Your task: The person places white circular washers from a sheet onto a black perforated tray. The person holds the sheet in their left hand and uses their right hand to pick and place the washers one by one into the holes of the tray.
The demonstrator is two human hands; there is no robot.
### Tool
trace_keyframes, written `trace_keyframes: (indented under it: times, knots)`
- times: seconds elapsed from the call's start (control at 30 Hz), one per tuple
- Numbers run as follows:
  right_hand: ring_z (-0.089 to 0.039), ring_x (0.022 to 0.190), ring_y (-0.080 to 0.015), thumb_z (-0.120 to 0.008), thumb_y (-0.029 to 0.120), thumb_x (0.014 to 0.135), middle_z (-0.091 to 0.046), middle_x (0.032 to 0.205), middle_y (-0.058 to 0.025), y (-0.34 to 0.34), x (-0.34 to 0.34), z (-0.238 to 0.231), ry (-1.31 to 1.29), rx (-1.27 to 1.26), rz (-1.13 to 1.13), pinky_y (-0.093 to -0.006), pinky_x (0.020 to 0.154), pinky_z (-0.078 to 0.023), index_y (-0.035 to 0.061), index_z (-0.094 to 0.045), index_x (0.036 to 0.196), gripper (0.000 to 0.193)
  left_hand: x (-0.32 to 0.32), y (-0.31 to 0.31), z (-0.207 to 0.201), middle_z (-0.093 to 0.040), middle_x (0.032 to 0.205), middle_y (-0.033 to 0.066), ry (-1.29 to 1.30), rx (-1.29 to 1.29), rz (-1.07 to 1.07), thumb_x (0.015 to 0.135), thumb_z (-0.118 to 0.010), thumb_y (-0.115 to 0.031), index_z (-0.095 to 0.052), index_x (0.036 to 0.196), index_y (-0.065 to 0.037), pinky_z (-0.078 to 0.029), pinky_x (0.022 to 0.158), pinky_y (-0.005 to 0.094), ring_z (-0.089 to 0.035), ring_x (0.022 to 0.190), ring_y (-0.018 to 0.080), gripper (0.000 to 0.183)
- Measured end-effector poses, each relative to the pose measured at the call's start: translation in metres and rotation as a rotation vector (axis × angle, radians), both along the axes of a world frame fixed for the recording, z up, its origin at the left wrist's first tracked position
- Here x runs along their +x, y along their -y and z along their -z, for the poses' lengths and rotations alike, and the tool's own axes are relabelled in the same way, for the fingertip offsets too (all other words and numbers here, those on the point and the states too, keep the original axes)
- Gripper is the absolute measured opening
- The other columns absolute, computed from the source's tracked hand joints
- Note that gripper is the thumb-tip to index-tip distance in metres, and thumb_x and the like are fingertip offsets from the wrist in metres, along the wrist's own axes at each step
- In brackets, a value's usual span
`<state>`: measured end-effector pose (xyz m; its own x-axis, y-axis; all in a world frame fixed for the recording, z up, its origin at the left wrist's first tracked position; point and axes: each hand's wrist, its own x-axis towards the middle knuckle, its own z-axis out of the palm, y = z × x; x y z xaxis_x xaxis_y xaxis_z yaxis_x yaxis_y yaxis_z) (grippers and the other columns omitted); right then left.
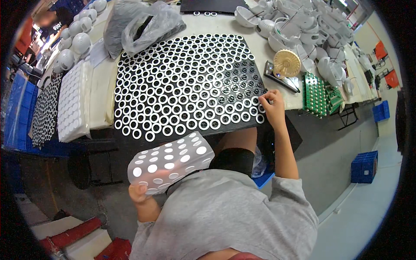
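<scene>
My left hand [139, 193] grips the lower left corner of a curved, translucent sheet of round white stickers [169, 165], held in front of my body below the table edge. Over the right edge of a black board, my right hand [274, 107] has its fingertips drawn together in a pinch; anything between them is too small to make out. Rows of white rings with dark centres [169, 89] cover most of the board. Close to my right hand lies a patch of black round parts [240, 80] without the white rings.
A small cream fan [286, 63] stands by a black phone-like device [281, 78] to the right. Beyond are green circuit boards [315, 94] and piled white housings [299, 32]. Plastic bags [151, 28] lie at the back; a stack of white-dotted sheets [71, 102] is at left.
</scene>
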<state>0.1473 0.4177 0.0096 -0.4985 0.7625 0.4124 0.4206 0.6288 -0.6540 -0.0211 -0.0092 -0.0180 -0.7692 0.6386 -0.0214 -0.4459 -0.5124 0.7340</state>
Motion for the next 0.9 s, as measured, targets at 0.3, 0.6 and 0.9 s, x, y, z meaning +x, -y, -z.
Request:
trace_keyframes:
  times: [0.3, 0.6, 0.9]
  knots:
    - [-0.047, 0.085, -0.0272, -0.065, 0.014, 0.067, -0.051, 0.084, -0.0106, 0.004, -0.002, -0.002, 0.08, 0.158, 0.074, -0.0366, 0.077, -0.036, 0.0031, -0.059, 0.067, 0.013, 0.0, -0.004, -0.002, -0.049, 0.111, 0.0268, -0.001, 0.007, 0.009, 0.064, -0.058, -0.016, -0.038, 0.115, 0.014, -0.044, 0.085, 0.0426, -0.052, 0.1, 0.036, 0.062]
    - [-0.046, 0.085, -0.0272, -0.064, 0.012, 0.067, -0.05, 0.085, -0.0103, 0.008, -0.004, 0.002, 0.112, 0.271, 0.127, -0.038, 0.076, -0.035, 0.0044, -0.057, 0.069, 0.011, 0.003, -0.006, -0.005, -0.05, 0.111, 0.0268, 0.001, 0.015, 0.021, 0.064, -0.057, -0.017, -0.039, 0.114, 0.014, -0.044, 0.084, 0.0425, -0.052, 0.1, 0.036, 0.062]
    - [-0.049, 0.082, -0.0262, -0.062, 0.008, 0.068, -0.055, 0.082, -0.007, 0.019, -0.008, -0.003, 0.102, 0.348, -0.036, -0.0366, 0.074, -0.036, 0.0057, -0.06, 0.076, 0.008, 0.003, -0.01, -0.008, -0.05, 0.111, 0.0269, -0.005, 0.02, 0.042, 0.064, -0.057, -0.018, -0.039, 0.114, 0.014, -0.044, 0.084, 0.0424, -0.053, 0.099, 0.036, 0.061]
